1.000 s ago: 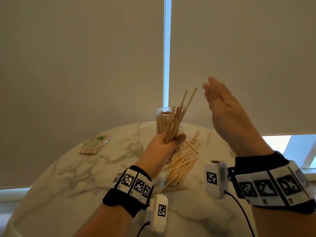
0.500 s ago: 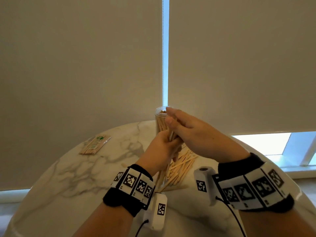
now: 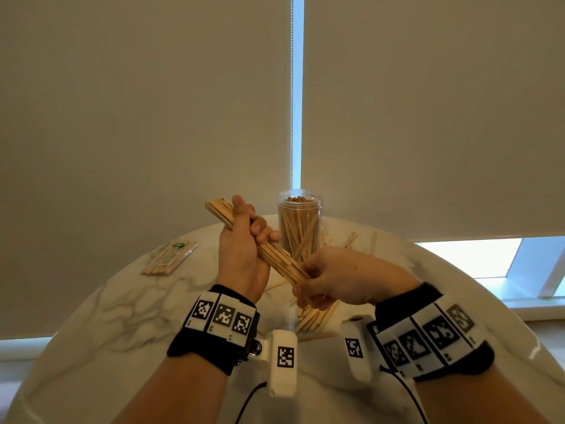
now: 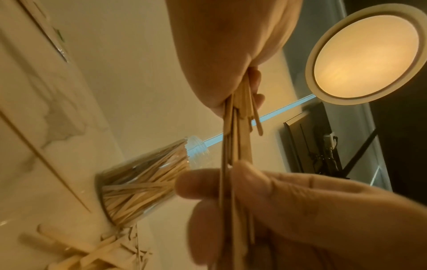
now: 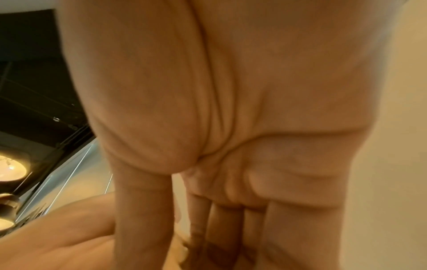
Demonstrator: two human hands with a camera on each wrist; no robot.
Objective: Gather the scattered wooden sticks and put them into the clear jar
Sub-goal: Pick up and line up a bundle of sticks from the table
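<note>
A bundle of wooden sticks (image 3: 272,255) lies slanted in the air in front of the clear jar (image 3: 299,221), which stands on the marble table (image 3: 122,316) and is nearly full of sticks. My left hand (image 3: 244,240) grips the bundle near its upper left end. My right hand (image 3: 324,280) grips its lower right end. The left wrist view shows the bundle (image 4: 233,146) running between both hands, with the jar (image 4: 143,180) behind. Loose sticks (image 3: 315,316) lie on the table under my right hand. My right wrist view shows only my palm (image 5: 231,109).
A wrapped packet of sticks (image 3: 169,258) lies on the table at the left. A few single sticks (image 3: 351,240) lie right of the jar. Roller blinds (image 3: 153,117) hang close behind the table. A round ceiling lamp (image 4: 367,54) shows in the left wrist view.
My right hand came down from the air onto the bundle and now grips its lower end. The bundle tipped from upright to a slant, its top end now left of the jar.
</note>
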